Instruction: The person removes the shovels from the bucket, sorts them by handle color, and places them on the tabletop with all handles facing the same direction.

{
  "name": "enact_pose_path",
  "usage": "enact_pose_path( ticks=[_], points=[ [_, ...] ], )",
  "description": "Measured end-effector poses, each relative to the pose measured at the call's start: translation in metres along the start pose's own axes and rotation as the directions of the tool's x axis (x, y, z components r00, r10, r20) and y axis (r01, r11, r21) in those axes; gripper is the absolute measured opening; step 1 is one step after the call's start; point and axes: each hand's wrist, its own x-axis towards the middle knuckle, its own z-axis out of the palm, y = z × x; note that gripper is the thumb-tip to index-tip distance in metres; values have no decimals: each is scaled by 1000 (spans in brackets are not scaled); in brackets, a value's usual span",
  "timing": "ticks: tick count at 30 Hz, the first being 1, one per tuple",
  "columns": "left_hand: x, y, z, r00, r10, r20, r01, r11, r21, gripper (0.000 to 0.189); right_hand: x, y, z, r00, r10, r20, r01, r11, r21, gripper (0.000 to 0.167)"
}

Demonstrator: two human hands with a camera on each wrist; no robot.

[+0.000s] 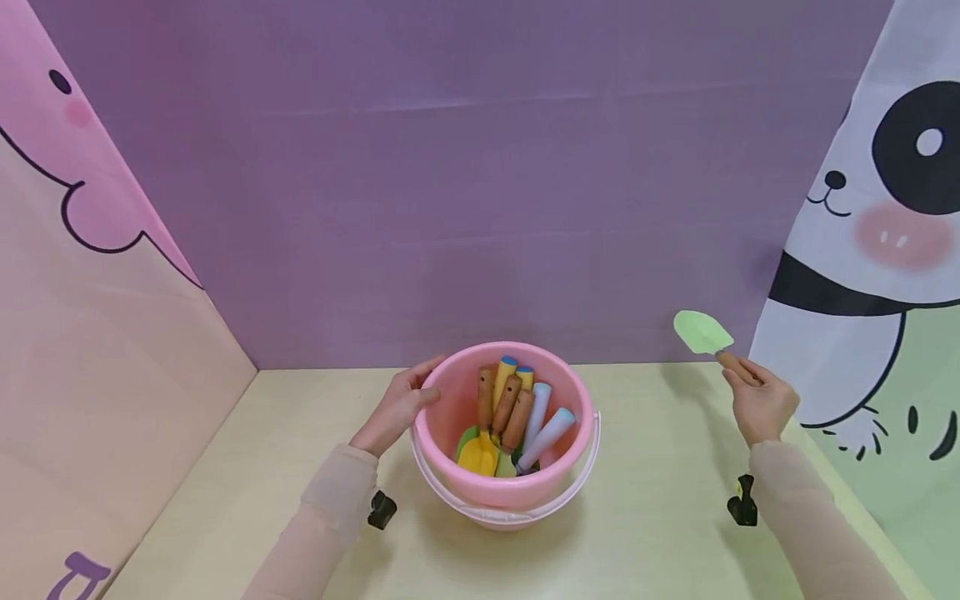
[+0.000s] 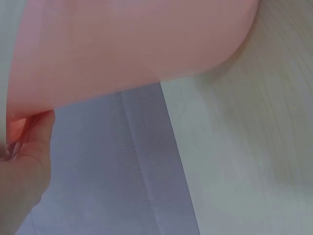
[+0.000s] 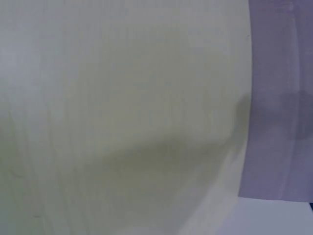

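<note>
A pink bucket (image 1: 498, 493) stands on the table, its white handle (image 1: 585, 479) hanging down at the front. My left hand (image 1: 402, 404) grips the bucket's left rim, thumb inside; the left wrist view shows the fingers (image 2: 41, 134) against the pink wall. Inside are a yellow toy shovel (image 1: 478, 455), several brown wooden handles (image 1: 517, 421), pale lilac handles (image 1: 547, 440) and yellow handles with blue ends (image 1: 504, 379). Off to the right, my right hand (image 1: 765, 406) holds a garden trowel (image 1: 702, 332) by its wooden handle, green blade raised above the table. The right wrist view shows neither hand nor trowel.
The pale wooden table (image 1: 645, 533) meets a purple backdrop (image 1: 495, 208) behind the bucket. A pink cartoon panel (image 1: 90, 333) rises on the left, and a panda panel (image 1: 847, 258) stands close beside the right hand. Shadows fall on the tabletop (image 3: 161, 161).
</note>
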Motion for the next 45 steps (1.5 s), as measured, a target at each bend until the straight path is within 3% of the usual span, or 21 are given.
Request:
enact_pose_path(
  ticks=[3, 9, 18, 26, 34, 45],
  points=[
    [0, -1, 0, 1000, 1, 2, -1, 1000, 4, 59, -2, 8, -4, 998, 61, 8, -60, 997, -46, 40],
    [0, -1, 0, 1000, 2, -5, -2, 1000, 16, 58, -3, 23, -13, 984, 169, 49, -167, 985, -45, 47],
    [0, -2, -1, 1000, -7, 6, 7, 1000, 19, 58, -7, 47, -20, 983, 174, 61, -166, 979, -118, 46],
    [0, -2, -2, 1000, 0, 10, 0, 1000, 21, 58, -8, 58, -28, 960, 249, 129, -227, 960, -166, 51],
    [-1, 2, -1, 1000, -13, 7, 13, 1000, 24, 59, -12, 64, -30, 966, 215, 140, -185, 962, -199, 48],
    [0, 0, 0, 1000, -3, -12, 4, 1000, 18, 58, -10, 70, -29, 962, 239, 128, -204, 948, -243, 49]
  ],
)
